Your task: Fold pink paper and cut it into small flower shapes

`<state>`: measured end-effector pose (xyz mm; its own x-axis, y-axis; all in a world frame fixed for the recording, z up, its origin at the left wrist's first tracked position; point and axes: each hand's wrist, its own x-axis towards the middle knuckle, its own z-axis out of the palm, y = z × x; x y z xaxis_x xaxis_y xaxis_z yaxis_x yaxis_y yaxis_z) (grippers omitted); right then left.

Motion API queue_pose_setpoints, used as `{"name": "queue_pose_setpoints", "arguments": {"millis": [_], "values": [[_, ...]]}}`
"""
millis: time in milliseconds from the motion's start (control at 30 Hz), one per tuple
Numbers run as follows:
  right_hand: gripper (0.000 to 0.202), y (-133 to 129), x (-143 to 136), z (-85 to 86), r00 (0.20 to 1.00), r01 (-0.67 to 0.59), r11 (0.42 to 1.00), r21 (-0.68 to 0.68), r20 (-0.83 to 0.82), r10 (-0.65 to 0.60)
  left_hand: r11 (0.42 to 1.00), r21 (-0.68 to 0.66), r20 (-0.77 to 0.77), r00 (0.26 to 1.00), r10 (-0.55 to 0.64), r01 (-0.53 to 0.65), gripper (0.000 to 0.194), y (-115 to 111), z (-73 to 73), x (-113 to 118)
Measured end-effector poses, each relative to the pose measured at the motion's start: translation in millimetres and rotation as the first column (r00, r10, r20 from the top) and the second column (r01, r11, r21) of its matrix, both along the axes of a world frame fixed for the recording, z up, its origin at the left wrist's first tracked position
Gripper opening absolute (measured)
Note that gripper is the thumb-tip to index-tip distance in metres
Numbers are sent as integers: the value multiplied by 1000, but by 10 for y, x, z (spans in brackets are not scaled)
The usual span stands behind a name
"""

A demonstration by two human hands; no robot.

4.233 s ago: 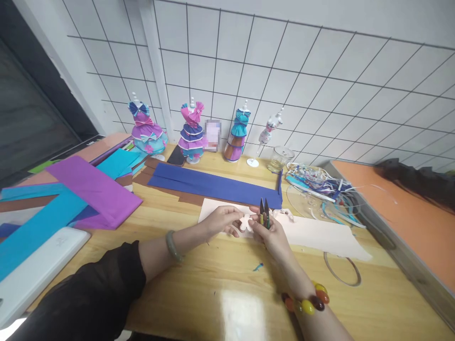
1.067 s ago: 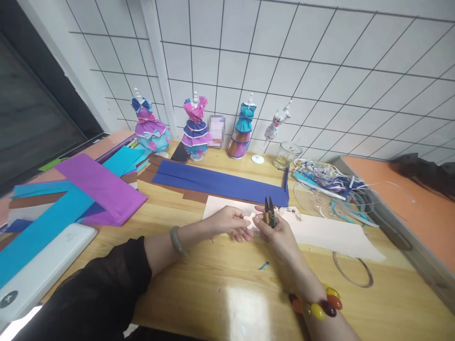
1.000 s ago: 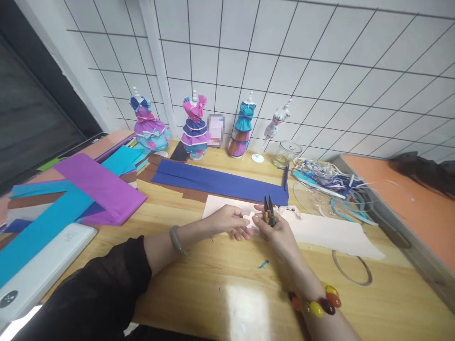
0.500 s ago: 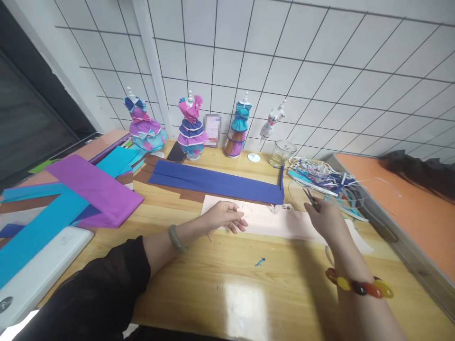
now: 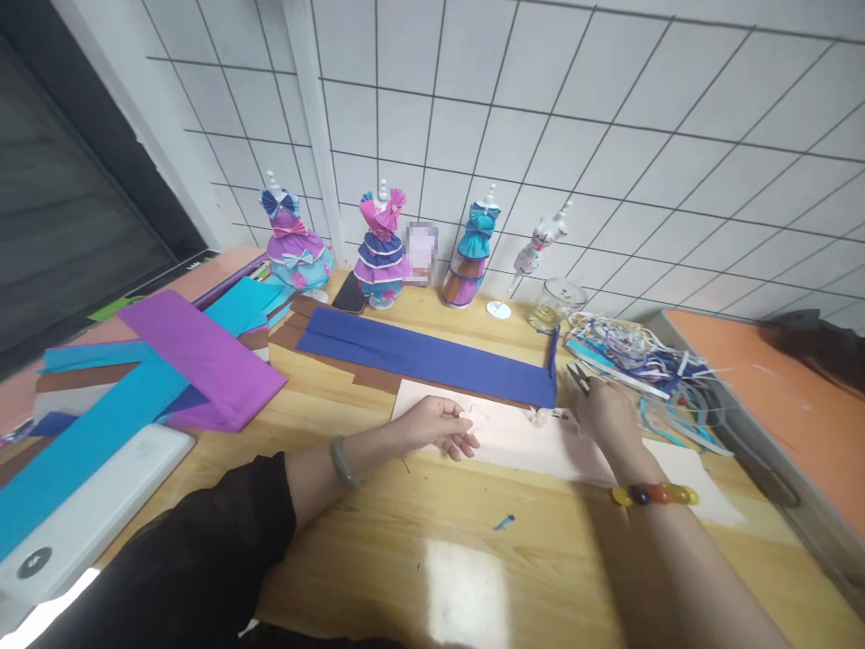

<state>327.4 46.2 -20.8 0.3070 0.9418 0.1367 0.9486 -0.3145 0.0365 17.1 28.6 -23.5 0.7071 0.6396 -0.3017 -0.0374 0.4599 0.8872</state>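
My left hand [image 5: 446, 425] is over the left part of a pale pink sheet [image 5: 500, 451], thumb and index finger pinched on something small and pale, the other fingers curled loosely. My right hand [image 5: 608, 419], at the right part of the sheet, is closed around small dark scissors [image 5: 579, 379], whose tips point up and left. Small pale scraps [image 5: 539, 416] lie on the sheet between the hands. Behind the sheet is a long dark blue strip [image 5: 419, 354] on brown material [image 5: 375, 383].
Dressed miniature mannequins [image 5: 382, 257] and a bare-looking one [image 5: 537, 248] stand along the wall. A glass [image 5: 558, 302] and a ribbon pile [image 5: 628, 351] are at the right. Purple [image 5: 203, 356] and turquoise [image 5: 101, 433] pieces and a white device [image 5: 101, 509] lie left.
The view has shifted, so the table things appear further right. My right hand has moved left relative to the sheet with the scissors. My left hand keeps its pinch.
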Motion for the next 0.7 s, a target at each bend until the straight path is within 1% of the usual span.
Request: {"name": "queue_pose_setpoints", "arguments": {"millis": [200, 300, 367, 400, 433, 467, 500, 533, 567, 600, 633, 667, 700], "values": [[31, -44, -71, -17, 999, -30, 1000, 0, 43, 30, 999, -30, -1, 1000, -11, 11, 43, 4, -8, -3], [30, -105, -112, 58, 998, -36, 999, 20, 57, 35, 1000, -20, 6, 1000, -22, 22, 42, 10, -31, -7], [32, -165, -204, 139, 997, -66, 996, 61, 48, 63, 999, -14, 12, 999, -37, 37, 41, 14, -44, -10], [34, -207, -281, 181, 996, -90, 991, 98, 27, 87, 999, -12, 14, 999, -43, 43, 41, 16, -48, -12], [35, -257, -379, 222, 989, -128, 975, 183, -52, 140, 999, -9, 14, 999, -48, 48, 40, 17, -50, -14], [37, -315, -495, 258, 959, -167, 953, 252, -181, 216, 998, -3, 10, 998, -56, 56, 40, 18, -51, -16], [38, -381, -624, 289, 897, -178, 943, 281, -347, 273, 998, 8, 2, 998, -66, 66, 40, 17, -51, -18], [38, -450, -759, 312, 797, -169, 949, 267, -529, 291, 997, 22, -11, 997, -79, 79, 39, 16, -50, -20], [38, -520, -893, 329, 664, -169, 958, 231, -692, 284, 995, 40, -25, 996, -90, 91, 39, 14, -48, -22], [38, -584, -1017, 339, 520, -187, 961, 203, -809, 272, 993, 61, -40, 994, -100, 102, 38, 11, -46, -23], [38, -641, -1127, 342, 389, -203, 962, 183, -886, 251, 990, 85, -54, 993, -108, 112, 38, 7, -43, -24], [38, -685, -1219, 339, 278, -220, 960, 173, -932, 232, 987, 109, -64, 991, -115, 121, 38, 3, -39, -25], [38, -718, -1293, 330, 199, -216, 961, 175, -955, 219, 982, 131, -71, 990, -125, 133, 38, -3, -35, -24]]}}
